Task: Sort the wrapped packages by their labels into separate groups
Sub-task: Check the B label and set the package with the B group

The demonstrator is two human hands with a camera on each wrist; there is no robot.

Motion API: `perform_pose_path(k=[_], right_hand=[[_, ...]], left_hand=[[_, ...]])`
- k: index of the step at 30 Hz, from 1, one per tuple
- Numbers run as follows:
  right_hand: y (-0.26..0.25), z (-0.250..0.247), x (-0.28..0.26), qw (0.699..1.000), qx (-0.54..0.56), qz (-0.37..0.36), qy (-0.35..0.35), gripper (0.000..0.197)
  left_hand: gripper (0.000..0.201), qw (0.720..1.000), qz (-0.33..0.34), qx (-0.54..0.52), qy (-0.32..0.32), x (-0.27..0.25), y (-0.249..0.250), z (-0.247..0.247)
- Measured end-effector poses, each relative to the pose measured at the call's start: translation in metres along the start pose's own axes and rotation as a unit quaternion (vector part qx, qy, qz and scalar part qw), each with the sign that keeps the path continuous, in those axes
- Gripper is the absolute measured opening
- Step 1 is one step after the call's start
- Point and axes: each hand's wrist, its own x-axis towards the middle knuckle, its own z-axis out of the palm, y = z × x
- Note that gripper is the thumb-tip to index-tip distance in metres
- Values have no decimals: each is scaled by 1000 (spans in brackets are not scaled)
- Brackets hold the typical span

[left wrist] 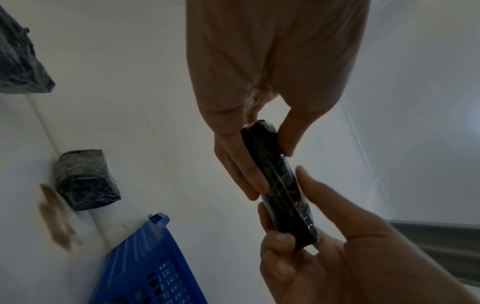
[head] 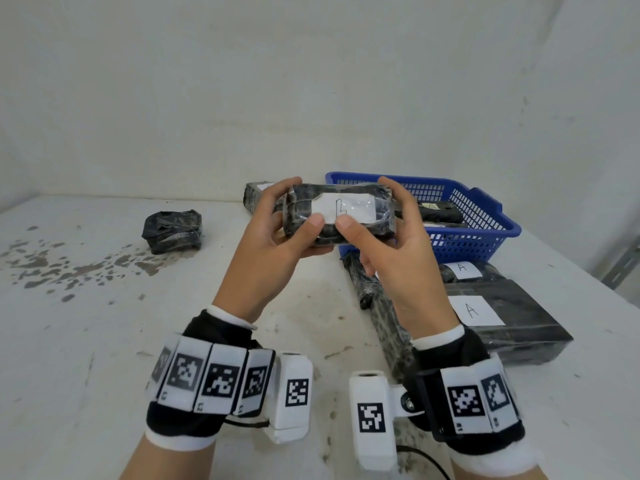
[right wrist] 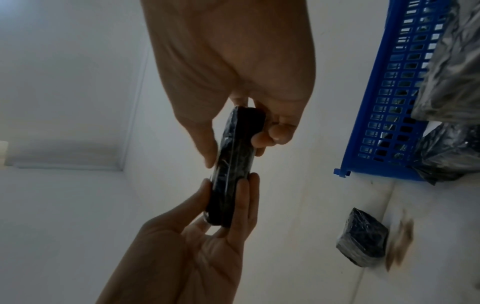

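Observation:
I hold a black wrapped package (head: 349, 228) up over the table with both hands; its white label (head: 344, 208) reads "B". My left hand (head: 299, 206) grips its left end and my right hand (head: 372, 206) its right end, thumbs on the label side. In the left wrist view the package (left wrist: 280, 185) shows edge-on between the left fingers (left wrist: 241, 164) and the right hand (left wrist: 337, 257). In the right wrist view the same package (right wrist: 233, 164) is pinched from both ends.
A blue basket (head: 485, 209) at the back right holds more black packages (head: 438, 211). Two packages labelled "A" (head: 462, 271) (head: 502, 317) and a long one (head: 363, 282) lie in front of it. A small package (head: 172, 230) sits left, another (head: 258, 197) behind.

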Motion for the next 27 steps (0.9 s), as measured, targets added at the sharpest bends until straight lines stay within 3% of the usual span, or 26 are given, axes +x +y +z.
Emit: perform_pose_path(k=[7, 21, 27], right_hand=[[-7, -1, -2, 1000, -15, -3, 12, 49], [-9, -2, 0, 1000, 6, 7, 18, 7], [-7, 1, -2, 1000, 17, -1, 25, 16]], left_hand=[[38, 999, -12, -34, 7, 2, 1, -2], [34, 999, -12, -19, 40, 3, 1, 0], [24, 999, -13, 13, 36, 3, -2, 0]])
